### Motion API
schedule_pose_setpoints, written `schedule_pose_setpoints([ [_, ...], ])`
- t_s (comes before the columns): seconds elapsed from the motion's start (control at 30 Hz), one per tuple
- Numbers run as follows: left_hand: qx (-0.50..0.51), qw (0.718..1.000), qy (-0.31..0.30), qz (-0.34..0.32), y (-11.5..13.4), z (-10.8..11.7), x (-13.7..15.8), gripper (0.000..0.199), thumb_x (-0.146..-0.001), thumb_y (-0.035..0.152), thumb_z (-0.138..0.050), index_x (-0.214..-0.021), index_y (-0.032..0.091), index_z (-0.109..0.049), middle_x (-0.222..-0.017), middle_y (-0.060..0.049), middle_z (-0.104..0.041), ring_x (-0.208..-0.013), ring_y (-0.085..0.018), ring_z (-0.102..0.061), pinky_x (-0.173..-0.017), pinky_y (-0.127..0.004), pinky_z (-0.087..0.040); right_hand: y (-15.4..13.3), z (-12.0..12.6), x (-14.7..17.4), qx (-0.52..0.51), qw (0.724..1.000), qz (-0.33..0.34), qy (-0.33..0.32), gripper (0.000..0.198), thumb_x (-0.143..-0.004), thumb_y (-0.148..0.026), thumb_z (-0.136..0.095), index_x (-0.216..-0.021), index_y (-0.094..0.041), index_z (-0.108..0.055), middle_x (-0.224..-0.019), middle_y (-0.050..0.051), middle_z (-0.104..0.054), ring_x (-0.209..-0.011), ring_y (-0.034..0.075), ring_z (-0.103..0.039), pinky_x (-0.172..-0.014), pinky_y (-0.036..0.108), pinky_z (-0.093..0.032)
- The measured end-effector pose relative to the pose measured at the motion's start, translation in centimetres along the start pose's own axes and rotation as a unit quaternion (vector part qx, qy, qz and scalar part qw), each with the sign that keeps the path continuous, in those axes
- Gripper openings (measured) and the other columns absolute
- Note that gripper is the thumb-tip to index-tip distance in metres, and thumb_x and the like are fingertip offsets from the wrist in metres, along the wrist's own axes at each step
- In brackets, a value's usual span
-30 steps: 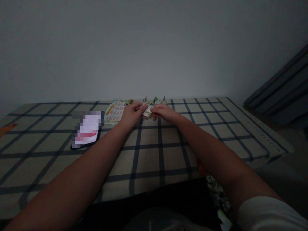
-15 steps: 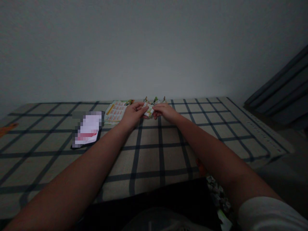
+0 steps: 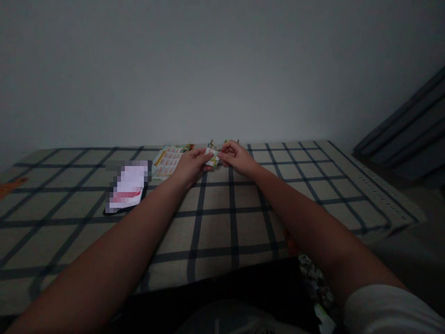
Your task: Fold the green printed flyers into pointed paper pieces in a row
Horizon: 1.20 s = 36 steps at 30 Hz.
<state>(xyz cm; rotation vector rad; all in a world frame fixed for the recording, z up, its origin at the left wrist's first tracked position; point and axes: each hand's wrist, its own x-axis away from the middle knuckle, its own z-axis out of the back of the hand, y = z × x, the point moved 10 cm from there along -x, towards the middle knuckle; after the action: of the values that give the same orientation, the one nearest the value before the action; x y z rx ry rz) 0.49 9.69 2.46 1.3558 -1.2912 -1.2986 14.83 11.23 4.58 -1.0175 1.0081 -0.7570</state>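
Near the far edge of the table, a small white, green and yellow printed card piece [image 3: 212, 157] is between my two hands. My left hand [image 3: 193, 163] pinches its left side between thumb and fingers. The fingertips of my right hand [image 3: 237, 158] close on its right edge, with the index finger bent up. Just behind the hands stand some small pointed green and brown pieces [image 3: 231, 142], partly hidden. To the left lies a printed sheet [image 3: 166, 162] with rows of pictures; my left hand covers its right part.
A phone [image 3: 128, 186] with a lit, blurred screen lies left of my left forearm. Under everything is a checked tablecloth [image 3: 215, 227]. A wall [image 3: 222, 69] rises behind the table, and a dark curtain [image 3: 413, 125] hangs at the right.
My right hand's fingers have lifted and bent higher at the card piece's right edge. The card piece has tilted and shifted slightly left. My left hand has hardly moved.
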Motion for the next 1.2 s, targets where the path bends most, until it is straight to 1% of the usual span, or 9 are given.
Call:
schedule_pose_setpoints([
  [0.07,0.011,1.0,0.006,0.023,-0.6,0.2,-0.1,0.028,-0.068,0.033,-0.088,-0.087,0.016,-0.076,-0.091,-0.007,-0.075,-0.072,-0.013,-0.067,-0.058,-0.021,-0.054,-0.8,0.1,0.0,0.016,0.999,0.038,-0.001,0.029,-0.079,-0.036,-0.081,-0.092,-0.022,-0.059,-0.089,-0.003,-0.061,-0.072,0.01,-0.056,-0.068,0.024,-0.049],
  [0.13,0.017,0.999,0.007,0.042,-1.0,0.3,-0.1,0.027,-0.067,0.032,-0.089,-0.085,0.017,-0.077,-0.09,-0.007,-0.076,-0.073,-0.014,-0.067,-0.058,-0.021,-0.054,-1.5,-0.3,0.2,0.048,0.996,0.075,-0.026,0.027,-0.076,-0.033,-0.084,-0.095,-0.022,-0.066,-0.101,0.001,-0.063,-0.09,0.014,-0.061,-0.084,0.029,-0.052],
  [0.23,0.025,0.997,0.001,0.066,-1.4,0.1,0.0,0.024,-0.066,0.03,-0.09,-0.083,0.018,-0.078,-0.088,-0.006,-0.075,-0.072,-0.013,-0.067,-0.058,-0.021,-0.054,-1.9,-1.1,0.3,0.1,0.987,0.105,-0.076,0.022,-0.073,-0.026,-0.086,-0.093,-0.023,-0.076,-0.112,0.005,-0.063,-0.113,0.02,-0.059,-0.105,0.036,-0.046],
  [0.37,0.03,0.995,-0.002,0.094,-1.8,-0.1,0.3,0.016,-0.068,0.027,-0.088,-0.077,0.018,-0.078,-0.085,-0.006,-0.075,-0.07,-0.012,-0.065,-0.055,-0.018,-0.053,-1.3,-1.1,0.2,0.128,0.983,0.1,-0.09,0.015,-0.074,-0.023,-0.087,-0.088,-0.024,-0.08,-0.117,0.006,-0.061,-0.119,0.02,-0.058,-0.113,0.039,-0.04],
  [0.53,0.025,0.995,-0.019,0.093,-1.8,-0.5,0.3,0.015,-0.07,0.025,-0.087,-0.079,0.016,-0.078,-0.087,-0.008,-0.076,-0.069,-0.012,-0.065,-0.055,-0.019,-0.054,-1.1,-0.9,0.2,0.133,0.983,0.095,-0.087,0.006,-0.082,-0.029,-0.082,-0.082,-0.024,-0.08,-0.114,0.005,-0.063,-0.114,0.019,-0.059,-0.111,0.039,-0.042],
  [0.77,0.055,0.995,-0.045,0.077,-1.5,-1.3,0.5,0.014,-0.079,0.023,-0.08,-0.091,0.016,-0.079,-0.101,-0.008,-0.076,-0.075,-0.014,-0.069,-0.063,-0.025,-0.062,-1.7,0.0,0.0,0.152,0.98,0.12,-0.04,0.02,-0.09,-0.034,-0.074,-0.075,-0.02,-0.075,-0.099,0.005,-0.064,-0.098,0.017,-0.059,-0.097,0.035,-0.047],
  [0.87,0.039,0.995,-0.059,0.068,-1.4,-1.6,0.7,0.015,-0.08,0.019,-0.078,-0.095,0.017,-0.08,-0.106,-0.008,-0.076,-0.084,-0.015,-0.071,-0.071,-0.026,-0.063,-1.7,0.3,-0.1,0.173,0.976,0.131,-0.019,0.023,-0.091,-0.034,-0.074,-0.074,-0.019,-0.073,-0.092,0.004,-0.064,-0.092,0.017,-0.059,-0.091,0.034,-0.047],
  [1.0,0.029,0.995,-0.062,0.069,-1.5,-1.6,0.8,0.013,-0.083,0.017,-0.076,-0.095,0.016,-0.08,-0.105,-0.007,-0.077,-0.088,-0.015,-0.071,-0.081,-0.027,-0.063,-2.1,0.4,0.0,0.191,0.968,0.162,-0.007,0.025,-0.092,-0.034,-0.074,-0.073,-0.018,-0.071,-0.088,0.004,-0.064,-0.087,0.016,-0.059,-0.085,0.032,-0.047],
  [1.2,0.051,0.992,-0.09,0.068,-1.4,-2.2,0.9,0.018,-0.085,0.025,-0.078,-0.101,0.017,-0.08,-0.111,-0.008,-0.077,-0.091,-0.016,-0.072,-0.079,-0.026,-0.063,-2.5,0.8,0.0,0.222,0.961,0.163,0.006,0.027,-0.097,-0.034,-0.067,-0.076,-0.017,-0.068,-0.085,0.003,-0.063,-0.084,0.016,-0.059,-0.081,0.032,-0.044],
])
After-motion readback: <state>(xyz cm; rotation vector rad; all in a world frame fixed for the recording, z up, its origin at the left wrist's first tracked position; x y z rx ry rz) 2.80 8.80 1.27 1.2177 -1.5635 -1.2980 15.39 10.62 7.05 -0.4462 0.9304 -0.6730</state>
